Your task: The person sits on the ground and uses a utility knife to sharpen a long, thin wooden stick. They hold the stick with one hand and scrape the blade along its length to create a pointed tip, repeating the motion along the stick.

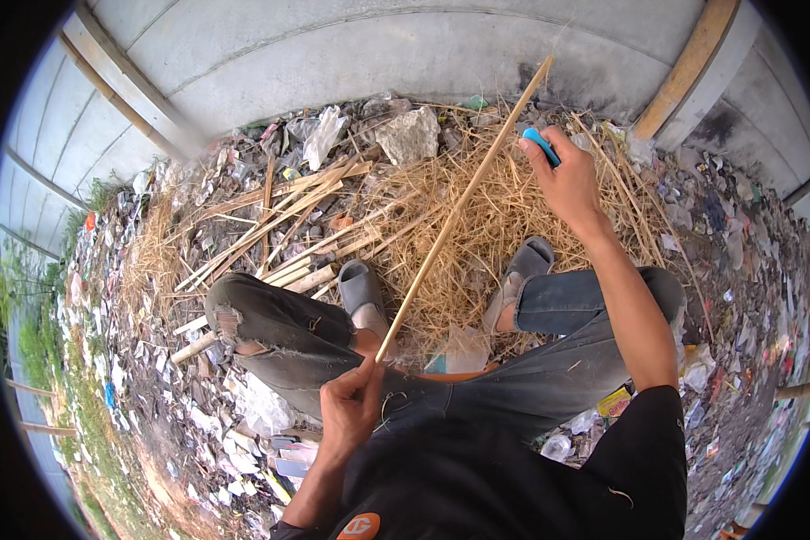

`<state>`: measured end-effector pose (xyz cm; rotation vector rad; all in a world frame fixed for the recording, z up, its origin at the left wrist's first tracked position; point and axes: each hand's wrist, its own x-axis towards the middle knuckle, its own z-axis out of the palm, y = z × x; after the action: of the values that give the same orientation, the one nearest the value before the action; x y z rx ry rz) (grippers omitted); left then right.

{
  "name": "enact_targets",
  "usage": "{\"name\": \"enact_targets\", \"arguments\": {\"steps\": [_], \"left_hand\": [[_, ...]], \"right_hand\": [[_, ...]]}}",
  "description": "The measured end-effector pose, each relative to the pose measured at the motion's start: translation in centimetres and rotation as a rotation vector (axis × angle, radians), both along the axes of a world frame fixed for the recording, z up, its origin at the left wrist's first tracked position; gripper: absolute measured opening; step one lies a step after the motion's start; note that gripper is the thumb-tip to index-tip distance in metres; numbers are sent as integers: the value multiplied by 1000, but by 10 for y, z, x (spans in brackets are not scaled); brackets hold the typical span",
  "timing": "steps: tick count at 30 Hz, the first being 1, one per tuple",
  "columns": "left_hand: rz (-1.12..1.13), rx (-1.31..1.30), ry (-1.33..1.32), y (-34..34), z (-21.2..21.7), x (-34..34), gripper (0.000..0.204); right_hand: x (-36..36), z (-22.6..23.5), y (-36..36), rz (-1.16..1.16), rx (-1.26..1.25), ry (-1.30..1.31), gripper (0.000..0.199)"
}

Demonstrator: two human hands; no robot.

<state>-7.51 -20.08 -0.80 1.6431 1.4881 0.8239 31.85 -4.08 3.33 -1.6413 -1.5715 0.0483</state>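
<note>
Gripping bamboo strip [459,211] and blue-handled knife [542,146], hands apart.

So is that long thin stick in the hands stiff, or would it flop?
The stick looks fairly stiff: it runs straight from the left hand up past the right hand. Being so thin, it is probably light and may snap if bent.

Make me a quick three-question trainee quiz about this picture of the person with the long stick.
1. True or false: the left hand grips the near end of the stick.
2. What does the right hand hold? A) blue-handled tool B) red rope C) glass bottle
3. Fill in: both sandals rest on a heap of dry ____.

Key: 1 true; 2 A; 3 straw.
</note>
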Motion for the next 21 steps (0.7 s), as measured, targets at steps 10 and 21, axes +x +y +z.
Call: {"name": "enact_targets", "arguments": {"steps": [10, 21], "left_hand": [[57, -68, -173, 19, -14, 4, 30], [13, -34, 50, 9, 7, 14, 29]], "right_hand": [[-104, 0, -58, 569, -182, 168, 29], [-98, -23, -38, 452, -333, 182, 34]]}}
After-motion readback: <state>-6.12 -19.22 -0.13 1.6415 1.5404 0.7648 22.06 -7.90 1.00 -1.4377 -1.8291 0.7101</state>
